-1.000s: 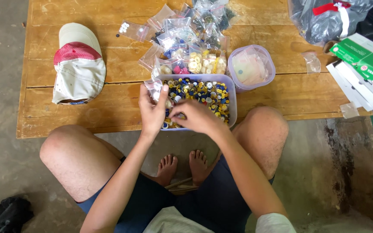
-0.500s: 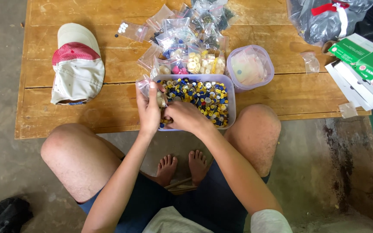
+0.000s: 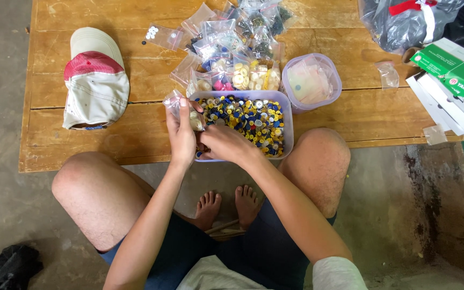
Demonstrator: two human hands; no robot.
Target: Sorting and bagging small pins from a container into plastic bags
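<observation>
My left hand (image 3: 181,134) holds a small clear plastic bag (image 3: 174,102) upright at the near left corner of a shallow rectangular tub (image 3: 288,124) full of mixed blue, yellow and white buttons (image 3: 251,118). My right hand (image 3: 221,144) rests over the tub's near left part, fingers pinched beside the bag's mouth; whether it holds a button is hidden. Behind the tub lies a heap of small clear bags of sorted buttons (image 3: 232,45).
A low wooden table (image 3: 98,145) carries a red and cream cap (image 3: 95,78) on the left, a round clear tub (image 3: 310,81), a dark plastic bag (image 3: 404,21) and green and white boxes (image 3: 455,78) on the right. My knees flank the table's near edge above a concrete floor.
Both hands have shifted slightly left toward the tub's near left corner, and the small bag in my left hand stands more upright.
</observation>
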